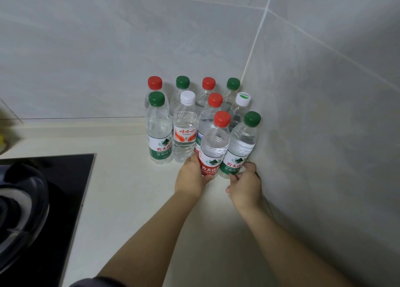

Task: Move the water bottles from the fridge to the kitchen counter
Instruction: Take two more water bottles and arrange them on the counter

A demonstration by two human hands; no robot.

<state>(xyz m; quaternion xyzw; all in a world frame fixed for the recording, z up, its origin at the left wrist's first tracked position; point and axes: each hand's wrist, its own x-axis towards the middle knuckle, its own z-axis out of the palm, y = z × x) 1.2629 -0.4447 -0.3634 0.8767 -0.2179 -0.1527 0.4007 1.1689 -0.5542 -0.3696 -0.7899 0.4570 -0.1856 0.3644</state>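
Observation:
Several water bottles with red, green and white caps stand upright in rows in the corner of the pale kitchen counter (121, 178). At the front, my left hand (191, 178) grips the base of a red-capped, red-labelled bottle (214, 145). Right beside it, my right hand (244, 186) holds the base of a green-capped, green-labelled bottle (241, 145) that stands against the right wall. Both front bottles stand on the counter, touching each other. Behind them are a green-capped bottle (159, 127) and a white-capped bottle (185, 126). The fridge is out of view.
Grey tiled walls (324, 113) close the corner at the back and right. A black cooktop (65, 195) with a dark pot or lid (19, 202) lies at the left. Something yellow shows at the far left edge.

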